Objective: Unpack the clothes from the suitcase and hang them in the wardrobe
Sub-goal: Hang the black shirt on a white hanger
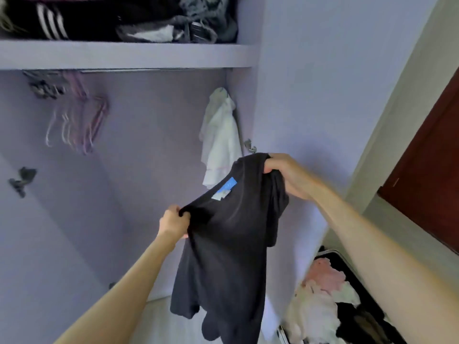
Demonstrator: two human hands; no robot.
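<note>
A black T-shirt [228, 247] with a blue and white neck label hangs in the air in front of the open wardrobe. My left hand [172, 223] grips its left shoulder and my right hand [288, 176] grips its right shoulder, higher up. At the lower right the open suitcase [347, 264] lies on the floor, holding pink, white and black clothes. The wardrobe's metal rail [154, 70] runs under the shelf, with several empty pink and white hangers [82, 120] at its left end.
A white garment [219, 142] hangs on the wardrobe's right inner side. The upper shelf [124, 55] carries folded dark clothes. A dark red door [427, 165] stands at the right beside a lilac wall.
</note>
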